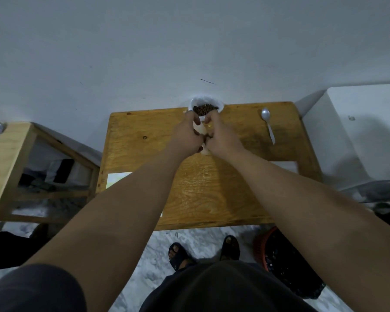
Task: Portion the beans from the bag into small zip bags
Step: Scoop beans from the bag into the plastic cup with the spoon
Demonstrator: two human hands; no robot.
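On the wooden table (pixel 212 188), the open white bag (pixel 206 102) of brown beans (pixel 205 109) was set at 12 o'clock, against the far edge. Just before it, a small zip bag (pixel 200 129) was pinched between the left hand (pixel 187 137) and the right hand (pixel 221 138), which were held together with fingers curled. A metal spoon (pixel 268 123) was laid at 2 o'clock.

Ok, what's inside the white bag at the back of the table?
Brown beans fill the open top of the white bag. The left hand and right hand cover its lower part.
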